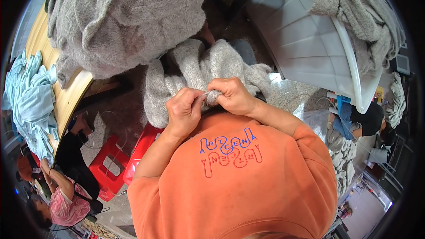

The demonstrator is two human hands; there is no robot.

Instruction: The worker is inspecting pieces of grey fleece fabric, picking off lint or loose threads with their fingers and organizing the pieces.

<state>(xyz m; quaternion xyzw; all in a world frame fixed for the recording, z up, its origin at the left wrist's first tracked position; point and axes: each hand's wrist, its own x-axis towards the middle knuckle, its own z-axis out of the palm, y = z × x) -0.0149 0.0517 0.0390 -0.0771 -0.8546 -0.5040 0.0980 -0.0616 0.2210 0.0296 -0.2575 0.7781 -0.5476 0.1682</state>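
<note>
A grey knitted garment lies bunched on my lap, just above my orange shirt. My left hand pinches a thin light thread or needle at the garment's lower edge. My right hand grips a fold of the same garment, fingers curled tight around it. The two hands almost touch at the fingertips.
A large pile of grey knitwear covers a wooden table at upper left, with pale blue cloth beside it. A white plastic bin holding more grey knitwear stands at right. Red stools stand below. Other people sit at lower left and right.
</note>
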